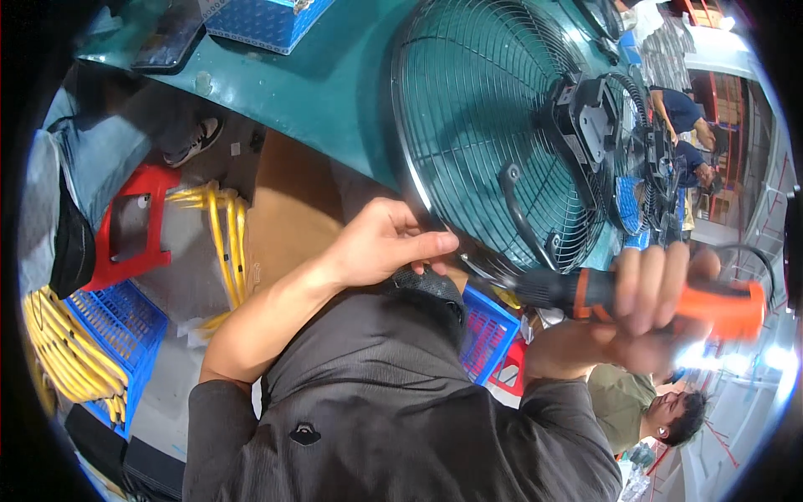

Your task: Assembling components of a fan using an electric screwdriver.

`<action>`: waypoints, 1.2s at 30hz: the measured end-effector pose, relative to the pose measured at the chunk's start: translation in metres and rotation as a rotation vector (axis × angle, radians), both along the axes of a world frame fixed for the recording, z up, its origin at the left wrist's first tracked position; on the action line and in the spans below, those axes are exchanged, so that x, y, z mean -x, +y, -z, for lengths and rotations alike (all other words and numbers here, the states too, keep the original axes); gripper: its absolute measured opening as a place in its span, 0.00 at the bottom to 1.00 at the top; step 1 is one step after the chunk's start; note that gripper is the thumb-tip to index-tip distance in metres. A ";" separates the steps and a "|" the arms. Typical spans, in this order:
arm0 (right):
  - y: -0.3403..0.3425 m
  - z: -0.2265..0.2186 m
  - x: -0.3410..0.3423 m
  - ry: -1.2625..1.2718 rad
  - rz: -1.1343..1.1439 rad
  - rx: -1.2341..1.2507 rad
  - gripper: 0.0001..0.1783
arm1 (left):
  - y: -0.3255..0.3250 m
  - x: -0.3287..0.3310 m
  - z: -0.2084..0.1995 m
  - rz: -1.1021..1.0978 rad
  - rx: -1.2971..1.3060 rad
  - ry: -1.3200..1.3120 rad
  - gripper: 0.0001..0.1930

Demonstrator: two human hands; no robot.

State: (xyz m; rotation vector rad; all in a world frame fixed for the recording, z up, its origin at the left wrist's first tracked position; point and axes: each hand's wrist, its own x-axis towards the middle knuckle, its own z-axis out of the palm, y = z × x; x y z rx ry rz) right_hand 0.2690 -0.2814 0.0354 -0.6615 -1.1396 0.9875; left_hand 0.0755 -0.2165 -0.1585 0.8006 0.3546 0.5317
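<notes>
A large round fan with a black wire guard (468, 109) lies on the table, its bracket and motor housing (585, 121) at the right. My left hand (376, 247) is at the guard's near rim, thumb and fingers drawn together there; what they hold, if anything, is hidden. In my right hand (648, 293), blurred by motion, is an orange and black power screwdriver (585, 294). Its shaft points left, with the front end close to my left thumb and the rim. A curved black handle (525, 213) crosses the guard's wires.
The green table (293, 100) bears a phone (170, 42) and a blue box (268, 25) at the far left. Below stand a red stool (130, 226), a blue crate (134, 335) and yellow curved tubes (71, 347). A person (644, 406) is at the right.
</notes>
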 end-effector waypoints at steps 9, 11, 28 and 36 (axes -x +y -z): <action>-0.097 -0.041 -0.116 0.702 0.242 0.133 0.19 | 0.016 -0.001 -0.122 -0.083 -0.051 -0.021 0.20; -0.120 -0.032 -0.127 0.731 0.245 0.131 0.19 | 0.023 -0.005 -0.147 -0.116 -0.045 -0.068 0.21; -0.122 0.027 -0.101 0.207 0.419 0.024 0.19 | 0.004 0.022 -0.070 0.060 -0.256 0.413 0.33; -0.071 0.009 -0.050 0.175 0.189 -0.054 0.23 | -0.019 0.003 -0.026 0.080 -0.072 0.458 0.31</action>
